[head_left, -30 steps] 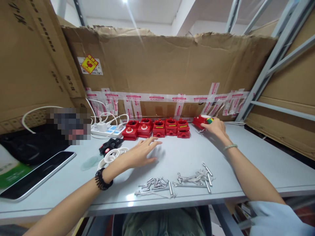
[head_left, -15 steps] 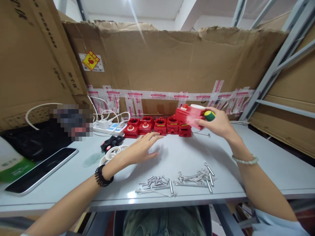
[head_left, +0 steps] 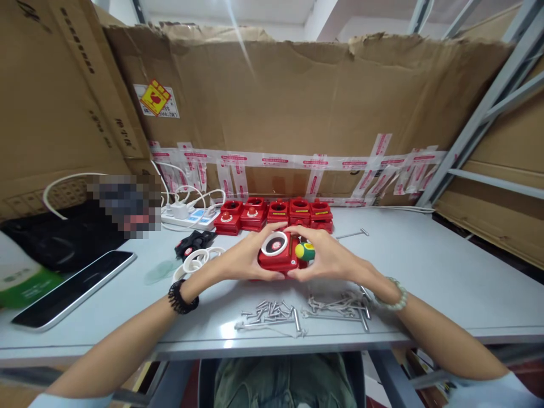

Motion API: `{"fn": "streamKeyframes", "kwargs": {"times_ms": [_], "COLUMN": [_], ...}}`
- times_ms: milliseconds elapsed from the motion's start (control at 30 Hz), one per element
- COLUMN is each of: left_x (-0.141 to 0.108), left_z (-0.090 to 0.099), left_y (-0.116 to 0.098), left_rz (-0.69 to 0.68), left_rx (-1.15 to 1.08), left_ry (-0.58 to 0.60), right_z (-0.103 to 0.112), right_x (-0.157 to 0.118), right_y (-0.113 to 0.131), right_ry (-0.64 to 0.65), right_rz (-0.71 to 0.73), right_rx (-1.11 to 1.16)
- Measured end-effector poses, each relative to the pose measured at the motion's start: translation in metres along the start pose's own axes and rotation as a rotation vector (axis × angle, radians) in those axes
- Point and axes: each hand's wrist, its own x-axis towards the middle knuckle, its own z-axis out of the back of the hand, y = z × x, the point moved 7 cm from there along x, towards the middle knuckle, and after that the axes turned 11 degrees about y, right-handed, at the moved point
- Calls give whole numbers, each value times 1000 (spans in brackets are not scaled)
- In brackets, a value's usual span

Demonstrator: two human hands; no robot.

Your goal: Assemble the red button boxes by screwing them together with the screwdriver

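A red box (head_left: 278, 264) with a white ring (head_left: 264, 248) round its black centre is between my two hands at the middle of the table. My left hand (head_left: 242, 258) grips its left side, thumb at the near edge. From the other side my right hand (head_left: 335, 258) holds the same box and also has a green and yellow handle (head_left: 306, 251), like a screwdriver's, tucked in the palm. The handle's shaft is hidden. Nearer me lie a pile of small screws (head_left: 272, 310) and several metal T-bars with strings (head_left: 340, 306).
Behind the hands, several red boxes (head_left: 228, 225) stand in a row, with a thin metal T-bar (head_left: 352, 233) beside them. To the left are white rings (head_left: 196, 260), black parts (head_left: 191, 245), a power strip (head_left: 198, 218) and a tablet (head_left: 76, 289). Cardboard (head_left: 276, 102) walls the back.
My right hand has brought the red box and the green and yellow handle down and left to the middle. My left hand has moved right and taken hold of the box.
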Motion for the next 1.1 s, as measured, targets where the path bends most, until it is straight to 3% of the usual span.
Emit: {"fn": "streamKeyframes", "kwargs": {"times_ms": [233, 400, 600, 800, 900, 967, 1033, 1100], "left_x": [-1, -1, 0, -1, -1, -2, -2, -2], "left_z": [18, 17, 16, 17, 17, 18, 18, 17], "left_y": [22, 20, 14, 14, 16, 19, 21, 22], "left_rz": [86, 85, 44, 61, 95, 126, 140, 141], "left_rx": [31, 91, 133, 202, 242, 269, 285, 295], "left_ry": [-129, -139, -156, -168, -156, -149, -137, -121], "right_z": [29, 7, -6, -5, 12, 33, 61, 86], "right_x": [-6, 2, 4, 6, 3, -2, -13, -31], "right_y": [-37, -52, -58, -52, -51, -59, -79, -112], "right_ry": [-185, -9, 75, 30, -57, -132, -212, -190], "right_rz": [-182, -233, -226, -190, -225, -302, -468, -759], "right_rx": [67, 175, 212, 146, 4, -157, -360, -548]}}
